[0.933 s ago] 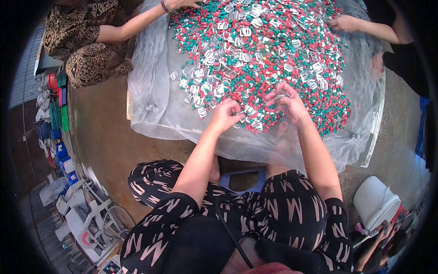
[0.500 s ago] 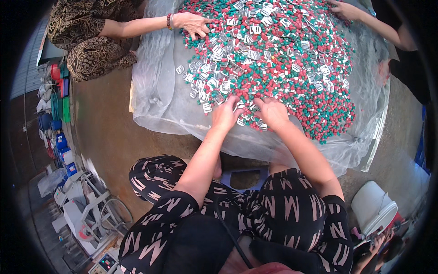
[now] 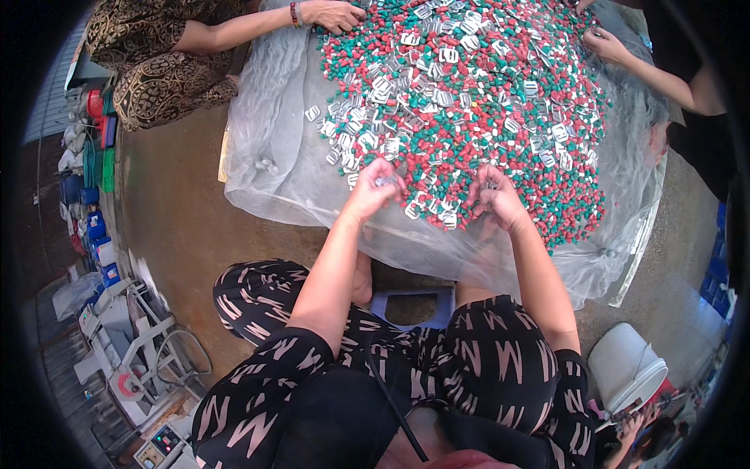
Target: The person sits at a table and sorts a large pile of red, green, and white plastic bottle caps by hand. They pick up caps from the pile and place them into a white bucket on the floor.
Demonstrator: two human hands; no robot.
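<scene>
A broad pile of small red, green and white pebble-like pieces (image 3: 523, 176) lies on a sheer whitish mesh sheet (image 3: 269, 184), with flat silvery slide buckles (image 3: 448, 55) scattered through it. At the pile's near edge, my left hand (image 3: 371, 191) is closed with fingertips curled around a pale metal slide buckle (image 3: 385, 181). Across a short gap, my right hand (image 3: 501, 199) is raised just over the pile, fingers bent around a greyish piece (image 3: 489, 186) that looks like another buckle, mostly hidden. A few loose buckles (image 3: 448, 219) lie between my hands.
One person's hand (image 3: 336, 16) touches the pile's far left; another's hand (image 3: 607, 45) is at the far right. A blue plastic stool (image 3: 426, 320) stands between my legs. A white bucket (image 3: 625, 363) is at lower right, a grey machine (image 3: 129, 359) at lower left.
Both my hands have lifted from the pile and moved apart, fingers now curled around pieces. The left person's hand has moved farther away; the right person's hand has turned and shifted nearer.
</scene>
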